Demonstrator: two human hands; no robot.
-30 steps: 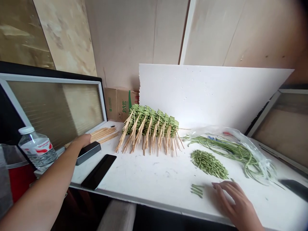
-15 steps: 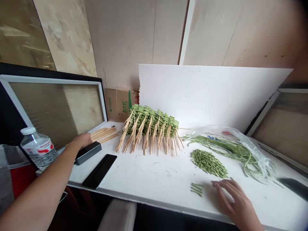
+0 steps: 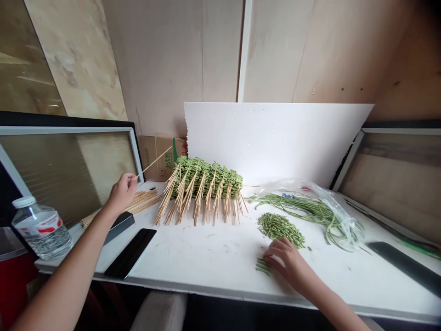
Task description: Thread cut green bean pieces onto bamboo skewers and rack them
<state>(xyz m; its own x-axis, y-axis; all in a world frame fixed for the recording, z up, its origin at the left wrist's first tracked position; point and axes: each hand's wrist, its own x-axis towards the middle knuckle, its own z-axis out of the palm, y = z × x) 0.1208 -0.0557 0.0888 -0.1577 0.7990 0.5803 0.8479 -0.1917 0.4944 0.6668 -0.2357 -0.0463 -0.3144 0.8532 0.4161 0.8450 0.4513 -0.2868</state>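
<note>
Lower right of frame: right hand (image 3: pixel 287 259) half-curled over short row of cut green bean pieces (image 3: pixel 262 267), grip unclear. Mid-left: left hand (image 3: pixel 123 191) pinches one thin tan wooden stick (image 3: pixel 155 161). Looks like pick-up step; next move calls for squared row, steady stick.

Left hand (image 3: pixel 124 191) high in a pinch; right hand (image 3: pixel 285 261) lower, fingers bent

there are two hands (image 3: pixel 123 192) (image 3: pixel 285 258), one held skewer (image 3: pixel 155 161), one bottle (image 3: pixel 43 230), one cardboard box (image 3: pixel 161 169).

Pale panelled wall (image 3: pixel 161 59), white tabletop (image 3: pixel 200 262)
</note>
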